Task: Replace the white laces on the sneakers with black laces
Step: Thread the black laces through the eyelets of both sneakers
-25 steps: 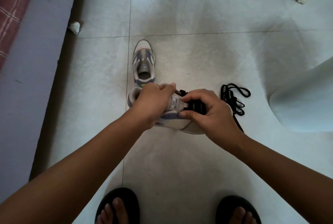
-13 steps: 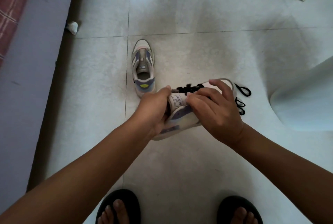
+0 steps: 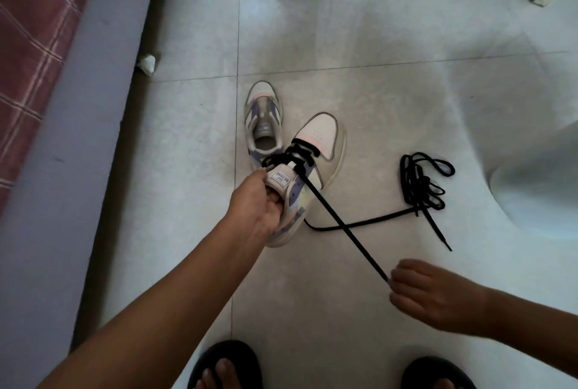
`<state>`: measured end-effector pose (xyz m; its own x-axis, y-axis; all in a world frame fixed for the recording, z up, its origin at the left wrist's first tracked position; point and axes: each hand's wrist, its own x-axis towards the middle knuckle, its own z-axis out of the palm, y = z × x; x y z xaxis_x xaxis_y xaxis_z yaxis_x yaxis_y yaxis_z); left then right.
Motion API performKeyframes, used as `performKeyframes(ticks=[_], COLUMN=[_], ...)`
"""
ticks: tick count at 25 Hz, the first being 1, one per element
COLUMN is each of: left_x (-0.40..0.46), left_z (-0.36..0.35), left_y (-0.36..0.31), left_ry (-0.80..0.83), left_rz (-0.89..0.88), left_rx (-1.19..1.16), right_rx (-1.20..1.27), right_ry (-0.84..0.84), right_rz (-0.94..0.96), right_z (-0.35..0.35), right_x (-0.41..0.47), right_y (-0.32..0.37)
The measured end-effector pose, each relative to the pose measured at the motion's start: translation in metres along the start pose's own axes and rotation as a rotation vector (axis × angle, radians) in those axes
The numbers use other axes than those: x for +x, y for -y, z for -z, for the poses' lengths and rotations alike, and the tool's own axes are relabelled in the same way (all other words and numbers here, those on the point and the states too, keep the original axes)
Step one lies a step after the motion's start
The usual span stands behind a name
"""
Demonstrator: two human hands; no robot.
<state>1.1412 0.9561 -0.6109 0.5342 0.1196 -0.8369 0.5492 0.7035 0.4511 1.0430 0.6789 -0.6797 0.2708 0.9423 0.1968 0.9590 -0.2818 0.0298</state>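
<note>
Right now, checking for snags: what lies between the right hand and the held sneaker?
In the head view, only the taut black lace spans from right hand to held sneaker, crossing another lace strand on the floor.

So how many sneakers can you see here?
2. One sneaker, partly laced in black, is gripped at the tongue by the left hand. The other sneaker sits unlaced on the floor just behind it. None seems hidden.

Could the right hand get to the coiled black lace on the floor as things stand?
Probably yes: bare floor lies between the right hand and the coiled black lace, but it pinches the threaded lace.
</note>
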Motion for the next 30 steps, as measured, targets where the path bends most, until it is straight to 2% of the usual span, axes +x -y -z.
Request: performKeyframes(ticks=[3,5,6,7,8,9,10,11,12,13,14,16,19,22,24,27,30], left_x=[-0.001,-0.001,-0.001,-0.001,-0.001,-0.001,-0.001,-0.002,-0.003,-0.005,-0.008,-0.012,-0.015,-0.019,-0.021,-0.017,-0.016], left_z=[0.003,0.004,0.004,0.004,0.003,0.003,0.002,0.001,0.001,0.002,0.001,0.002,0.003,0.003,0.003,0.006,0.007], left_y=[-0.004,-0.008,-0.009,-0.007,-0.004,0.0,0.007,0.013,0.019,0.024,0.028,0.031,0.033,0.034,0.029,0.013,0.011], left_ry=[0.017,0.037,0.048,0.066,0.09,0.111,0.124,0.134,0.146,0.164,0.183,0.193,0.185,0.182,0.162,0.13,0.131], left_rz=[-0.001,-0.019,-0.032,-0.043,-0.051,-0.055,-0.057,-0.058,-0.059,-0.058,-0.051,-0.041,-0.019,0.052,0.081,0.022,-0.022], left_rx=[-0.056,-0.079,-0.083,-0.081,-0.083,-0.092,-0.107,-0.112,-0.104,-0.094,-0.09,-0.102,-0.097,-0.094,-0.145,-0.208,-0.185], right_rx=[0.026,0.098,0.128,0.208,0.291,0.449,0.567,0.612,0.671,0.782,0.921,1.065,1.016,1.003,1.006,1.004,0.968], right_ry=[0.261,0.511,0.64,0.688,0.679,0.606,0.376,0.053,-0.196,-0.32,-0.367,-0.368,-0.327,-0.248,-0.109,0.176,0.27], right_rz=[0.049,0.005,-0.047,-0.115,-0.259,-0.479,-0.672,-0.813,-0.947,-1.077,-1.194,-1.336,-1.351,-1.289,-1.191,-1.079,-1.098], right_z=[-0.016,-0.016,-0.013,-0.012,-0.011,-0.006,-0.004,-0.001,0.006,0.012,0.015,0.014,0.012,0.013,0.013,0.019,0.021], right_x=[-0.038,-0.041,-0.031,-0.018,-0.001,0.023,0.048,0.075,0.101,0.121,0.135,0.147,0.147,0.14,0.123,0.086,0.06], right_y=[0.013,0.008,0.002,-0.004,-0.012,-0.019,-0.026,-0.033,-0.039,-0.042,-0.045,-0.048,-0.044,-0.039,-0.037,-0.038,-0.05])
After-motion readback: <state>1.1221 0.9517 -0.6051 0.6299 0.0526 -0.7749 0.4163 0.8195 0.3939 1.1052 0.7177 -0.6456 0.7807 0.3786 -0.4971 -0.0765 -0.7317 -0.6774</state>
